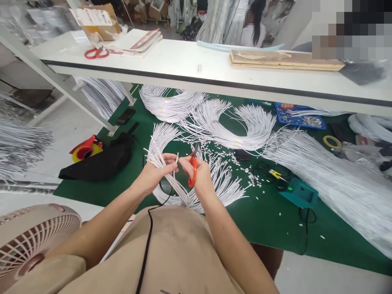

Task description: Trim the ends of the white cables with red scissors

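White wires (pixel 179 185) are gripped in the left hand (pixel 161 167) above the near edge of a green table (pixel 232 224), one end pinched between finger and thumb. Red-handled scissors (pixel 195 168) are held in the right hand (pixel 202 175), its fingertips brought together at or just beside that end. The strand is best kept apart from the bunch, and the blades pointed toward the table's far edge, clear of all fingers.
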Motion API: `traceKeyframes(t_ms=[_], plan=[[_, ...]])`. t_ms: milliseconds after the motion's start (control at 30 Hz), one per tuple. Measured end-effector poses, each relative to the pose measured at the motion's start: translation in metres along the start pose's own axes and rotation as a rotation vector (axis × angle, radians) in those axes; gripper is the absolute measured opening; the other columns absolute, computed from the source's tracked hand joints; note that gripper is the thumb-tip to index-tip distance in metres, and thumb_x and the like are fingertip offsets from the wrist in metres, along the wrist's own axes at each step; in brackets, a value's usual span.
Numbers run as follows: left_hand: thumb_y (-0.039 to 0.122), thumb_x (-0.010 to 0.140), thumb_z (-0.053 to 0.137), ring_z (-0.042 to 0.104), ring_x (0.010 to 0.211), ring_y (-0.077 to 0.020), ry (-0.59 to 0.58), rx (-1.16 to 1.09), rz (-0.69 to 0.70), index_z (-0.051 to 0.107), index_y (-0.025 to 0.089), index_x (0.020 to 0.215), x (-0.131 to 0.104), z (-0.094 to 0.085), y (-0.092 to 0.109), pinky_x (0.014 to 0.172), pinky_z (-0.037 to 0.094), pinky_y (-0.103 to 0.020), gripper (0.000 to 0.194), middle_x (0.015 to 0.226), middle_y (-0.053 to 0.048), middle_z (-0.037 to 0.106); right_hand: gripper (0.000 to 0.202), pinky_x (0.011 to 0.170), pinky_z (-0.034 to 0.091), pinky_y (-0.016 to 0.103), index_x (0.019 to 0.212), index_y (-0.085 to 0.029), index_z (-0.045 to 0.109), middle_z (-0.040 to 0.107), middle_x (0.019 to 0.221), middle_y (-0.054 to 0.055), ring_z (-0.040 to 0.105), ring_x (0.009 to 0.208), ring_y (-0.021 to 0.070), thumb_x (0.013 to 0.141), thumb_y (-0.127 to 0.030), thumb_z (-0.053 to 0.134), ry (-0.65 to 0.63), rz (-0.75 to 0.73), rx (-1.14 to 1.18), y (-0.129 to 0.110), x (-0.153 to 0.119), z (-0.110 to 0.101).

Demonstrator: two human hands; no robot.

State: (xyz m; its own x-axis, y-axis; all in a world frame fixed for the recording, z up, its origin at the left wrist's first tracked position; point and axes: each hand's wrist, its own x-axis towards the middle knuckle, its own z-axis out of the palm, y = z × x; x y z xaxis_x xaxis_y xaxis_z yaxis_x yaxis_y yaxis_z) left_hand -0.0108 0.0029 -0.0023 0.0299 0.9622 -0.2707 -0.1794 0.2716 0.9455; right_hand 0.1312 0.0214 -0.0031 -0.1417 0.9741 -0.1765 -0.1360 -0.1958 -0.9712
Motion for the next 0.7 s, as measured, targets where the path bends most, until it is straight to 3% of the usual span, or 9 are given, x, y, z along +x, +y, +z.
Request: traceKeyframes(t_ms=[133, 233, 333, 400, 500, 600, 700], plan=[[0.027, 0.066, 0.071, 0.058, 0.065, -0.0123, -0.033, -0.003, -0.023, 0.059, 0.016, 0.093, -0.002, 0.002, 0.004, 0.060, 0.041, -0.023, 0.032, 0.072, -0.001, 0.060, 0.021, 0.059, 0.039, 0.023, 0.072, -0.015, 0.066, 0.057, 0.064, 0.000, 0.047, 0.057, 0.0088, 0.069, -0.036, 0.063, -0.035, 0.031, 0.119, -0.010, 0.004, -0.004], [0.029, 0.067, 0.070, 0.056, 0.066, -0.0123, -0.060, 0.022, -0.005, 0.060, 0.016, 0.092, -0.004, 0.005, 0.005, 0.059, 0.040, -0.023, 0.030, 0.072, -0.001, 0.060, 0.019, 0.059, 0.040, 0.024, 0.073, -0.015, 0.066, 0.057, 0.062, -0.001, 0.048, 0.057, 0.0094, 0.068, -0.034, 0.064, -0.111, 0.015, 0.065, -0.014, 0.004, -0.003], [0.033, 0.068, 0.068, 0.054, 0.066, -0.0126, -0.032, 0.072, 0.015, 0.063, 0.016, 0.092, -0.004, 0.006, 0.006, 0.057, 0.038, -0.023, 0.030, 0.071, -0.002, 0.060, 0.020, 0.063, 0.042, 0.025, 0.077, -0.016, 0.065, 0.060, 0.067, 0.000, 0.052, 0.061, 0.0111, 0.071, -0.034, 0.061, -0.101, -0.060, -0.027, -0.013, 0.002, -0.003], [0.034, 0.067, 0.068, 0.053, 0.063, -0.0126, 0.007, 0.092, 0.020, 0.064, 0.016, 0.093, -0.004, 0.006, 0.006, 0.056, 0.038, -0.024, 0.032, 0.068, -0.001, 0.060, 0.020, 0.065, 0.042, 0.026, 0.078, -0.016, 0.064, 0.062, 0.073, 0.002, 0.054, 0.066, 0.0125, 0.074, -0.035, 0.057, -0.061, -0.121, -0.166, -0.011, 0.001, -0.006], [0.036, 0.065, 0.069, 0.051, 0.059, -0.0123, 0.050, 0.108, 0.021, 0.064, 0.016, 0.092, -0.004, 0.004, 0.006, 0.055, 0.037, -0.025, 0.033, 0.065, -0.001, 0.059, 0.019, 0.061, 0.039, 0.025, 0.073, -0.018, 0.063, 0.062, 0.076, 0.002, 0.053, 0.067, 0.0134, 0.076, -0.034, 0.054, 0.001, -0.191, -0.568, -0.009, 0.001, -0.015], [0.037, 0.065, 0.069, 0.051, 0.058, -0.0117, 0.064, 0.134, 0.028, 0.065, 0.016, 0.088, -0.005, 0.003, 0.006, 0.054, 0.037, -0.025, 0.031, 0.064, 0.000, 0.058, 0.019, 0.055, 0.032, 0.025, 0.062, -0.019, 0.058, 0.058, 0.068, 0.002, 0.050, 0.060, 0.0137, 0.074, -0.034, 0.056, -0.022, -0.219, -0.958, -0.010, -0.002, -0.021], [0.037, 0.064, 0.070, 0.051, 0.058, -0.0119, 0.082, 0.168, 0.041, 0.064, 0.016, 0.086, -0.005, 0.003, 0.007, 0.055, 0.038, -0.025, 0.030, 0.063, 0.000, 0.058, 0.022, 0.053, 0.028, 0.026, 0.060, -0.019, 0.055, 0.058, 0.068, 0.004, 0.049, 0.059, 0.0141, 0.076, -0.033, 0.053, -0.059, -0.241, -1.139, -0.013, -0.005, -0.020]])
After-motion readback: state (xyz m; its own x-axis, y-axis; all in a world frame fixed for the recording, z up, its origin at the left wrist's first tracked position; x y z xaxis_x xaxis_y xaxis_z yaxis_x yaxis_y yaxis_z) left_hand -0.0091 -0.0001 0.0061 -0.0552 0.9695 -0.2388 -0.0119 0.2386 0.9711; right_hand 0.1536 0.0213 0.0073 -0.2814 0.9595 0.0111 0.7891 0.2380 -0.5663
